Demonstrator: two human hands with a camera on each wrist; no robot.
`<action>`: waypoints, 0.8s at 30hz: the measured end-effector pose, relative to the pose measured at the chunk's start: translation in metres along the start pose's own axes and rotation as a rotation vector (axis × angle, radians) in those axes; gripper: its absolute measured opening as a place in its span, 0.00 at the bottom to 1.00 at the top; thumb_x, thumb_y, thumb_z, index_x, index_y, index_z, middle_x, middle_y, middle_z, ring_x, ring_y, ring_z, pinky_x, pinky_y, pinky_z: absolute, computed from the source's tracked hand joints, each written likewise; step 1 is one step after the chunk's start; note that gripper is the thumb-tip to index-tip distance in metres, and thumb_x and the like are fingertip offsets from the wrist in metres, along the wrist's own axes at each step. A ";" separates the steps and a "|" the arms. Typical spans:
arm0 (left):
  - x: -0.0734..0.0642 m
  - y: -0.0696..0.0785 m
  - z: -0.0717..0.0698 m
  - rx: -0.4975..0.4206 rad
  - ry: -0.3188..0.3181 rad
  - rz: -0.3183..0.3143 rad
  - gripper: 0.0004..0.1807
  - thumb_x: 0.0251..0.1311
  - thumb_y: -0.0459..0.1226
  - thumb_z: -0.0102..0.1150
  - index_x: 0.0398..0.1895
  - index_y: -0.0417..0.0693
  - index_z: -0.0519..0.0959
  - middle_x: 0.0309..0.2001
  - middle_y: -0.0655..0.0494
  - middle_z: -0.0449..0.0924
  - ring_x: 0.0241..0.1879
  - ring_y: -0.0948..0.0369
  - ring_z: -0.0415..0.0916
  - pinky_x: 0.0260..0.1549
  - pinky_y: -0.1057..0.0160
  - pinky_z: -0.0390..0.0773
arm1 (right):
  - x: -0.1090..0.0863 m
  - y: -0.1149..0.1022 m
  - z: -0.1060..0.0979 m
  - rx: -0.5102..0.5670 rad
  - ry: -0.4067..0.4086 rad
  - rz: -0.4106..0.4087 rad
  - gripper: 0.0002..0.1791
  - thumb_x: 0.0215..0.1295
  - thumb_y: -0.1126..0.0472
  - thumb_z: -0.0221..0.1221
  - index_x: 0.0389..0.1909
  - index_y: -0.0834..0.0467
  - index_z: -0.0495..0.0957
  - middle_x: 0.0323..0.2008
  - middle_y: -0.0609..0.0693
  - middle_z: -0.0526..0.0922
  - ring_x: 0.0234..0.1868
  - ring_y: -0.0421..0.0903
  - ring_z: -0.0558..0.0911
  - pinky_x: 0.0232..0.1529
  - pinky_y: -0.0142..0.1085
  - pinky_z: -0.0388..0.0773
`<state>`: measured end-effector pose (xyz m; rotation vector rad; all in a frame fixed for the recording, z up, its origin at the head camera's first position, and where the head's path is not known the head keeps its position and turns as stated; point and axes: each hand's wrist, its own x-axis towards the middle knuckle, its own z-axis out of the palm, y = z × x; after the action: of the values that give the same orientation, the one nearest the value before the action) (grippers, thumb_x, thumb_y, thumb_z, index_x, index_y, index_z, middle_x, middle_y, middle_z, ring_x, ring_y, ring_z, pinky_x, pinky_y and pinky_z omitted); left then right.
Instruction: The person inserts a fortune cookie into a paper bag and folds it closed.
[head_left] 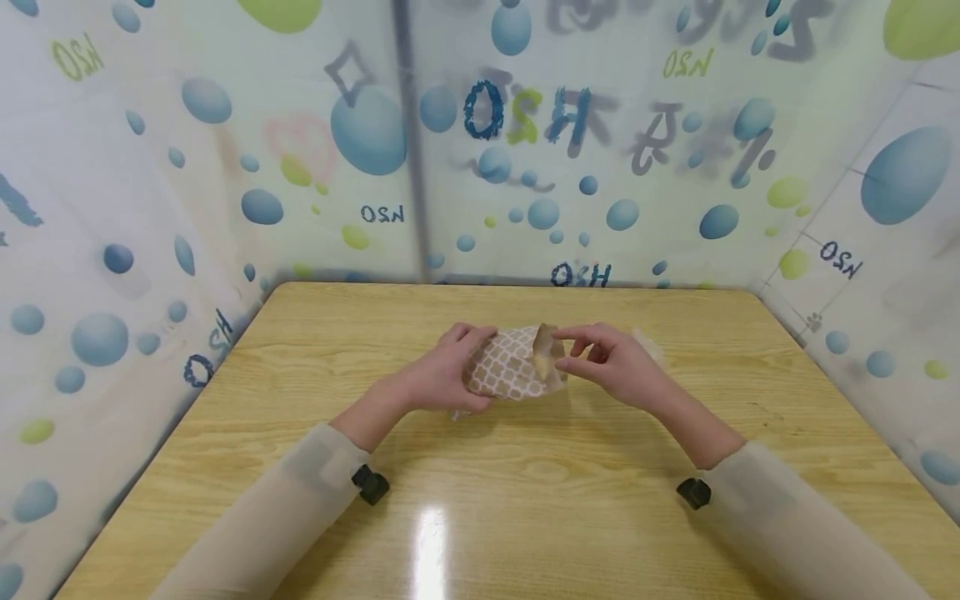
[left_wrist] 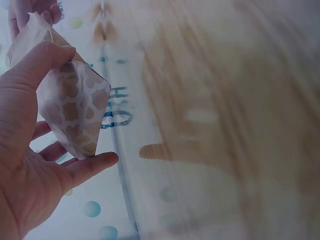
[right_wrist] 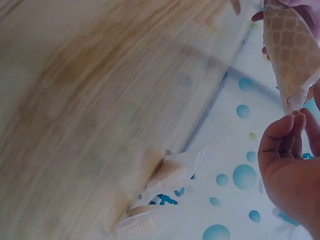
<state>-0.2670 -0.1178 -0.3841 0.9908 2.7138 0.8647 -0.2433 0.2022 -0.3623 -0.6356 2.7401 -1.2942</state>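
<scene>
A brown paper bag (head_left: pixel 506 364) with a white lattice pattern lies on its side between both hands, its mouth turned to the right and gaping. My left hand (head_left: pixel 450 371) grips the bag's left end, thumb on one side and fingers on the other. In the left wrist view the folded end of the bag (left_wrist: pixel 75 105) shows within that grip. At the mouth, my right hand (head_left: pixel 618 367) has its thumb and fingertips on the edge. The right wrist view shows those fingertips (right_wrist: pixel 295 120) pinching the bag's lip. The bag's inside is mostly hidden.
Beyond the right hand, partly covered by it, lie clear plastic-wrapped pieces (head_left: pixel 648 343); two such packets (right_wrist: pixel 167 172) show in the right wrist view. The glossy wooden table (head_left: pixel 480 492) meets a patterned curtain (head_left: pixel 480 225) at its back edge.
</scene>
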 end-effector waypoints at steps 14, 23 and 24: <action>0.000 0.002 0.001 0.007 -0.010 0.007 0.60 0.57 0.44 0.81 0.88 0.47 0.54 0.77 0.37 0.60 0.73 0.45 0.65 0.73 0.40 0.74 | 0.009 -0.002 0.011 -0.069 0.001 0.003 0.23 0.75 0.55 0.70 0.68 0.53 0.85 0.44 0.54 0.79 0.35 0.47 0.75 0.32 0.36 0.75; 0.000 0.001 0.001 0.002 0.000 0.017 0.60 0.57 0.45 0.81 0.88 0.46 0.55 0.76 0.37 0.60 0.72 0.45 0.65 0.71 0.40 0.75 | 0.004 -0.001 0.003 -0.071 0.011 0.019 0.22 0.77 0.52 0.69 0.68 0.51 0.85 0.44 0.53 0.79 0.31 0.46 0.73 0.30 0.36 0.72; 0.000 0.001 0.001 0.002 0.001 0.015 0.60 0.57 0.45 0.81 0.88 0.46 0.55 0.76 0.37 0.60 0.72 0.45 0.65 0.72 0.40 0.75 | 0.003 0.000 0.000 -0.068 0.018 0.023 0.23 0.77 0.52 0.68 0.69 0.50 0.85 0.43 0.53 0.79 0.30 0.45 0.72 0.29 0.36 0.72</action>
<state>-0.2657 -0.1168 -0.3842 1.0135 2.7120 0.8649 -0.2457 0.2012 -0.3622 -0.5982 2.8079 -1.2136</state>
